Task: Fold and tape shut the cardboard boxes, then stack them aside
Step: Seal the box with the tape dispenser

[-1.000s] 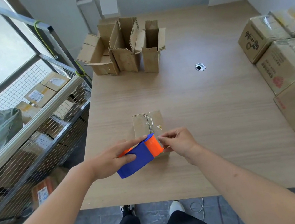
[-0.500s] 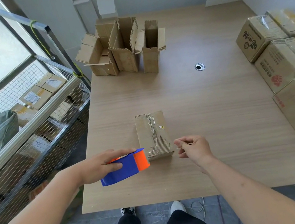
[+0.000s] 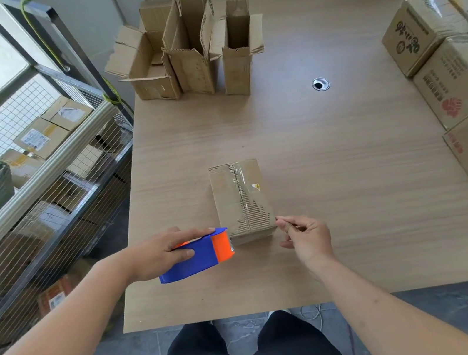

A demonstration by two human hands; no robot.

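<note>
A small closed cardboard box [image 3: 240, 198] lies on the wooden table [image 3: 334, 176], with clear tape along its top seam. My left hand [image 3: 158, 253] grips a blue and orange tape dispenser [image 3: 196, 255] just left of the box's near end. My right hand [image 3: 306, 235] is at the box's near right corner, thumb and forefinger pinched on what looks like the end of a clear tape strip. The strip itself is barely visible. Three open boxes [image 3: 190, 51] with raised flaps stand at the far left of the table.
Several taped boxes [image 3: 457, 78] lie in a row along the table's right edge. A cable hole [image 3: 320, 84] sits mid-table. A wire rack [image 3: 41, 178] holding parcels stands close to the table's left side. My legs are at the near edge.
My hands were together at the dispenser's mouth over the box. They have drawn apart, the dispenser going left and down, my right hand going right of the box's near end.
</note>
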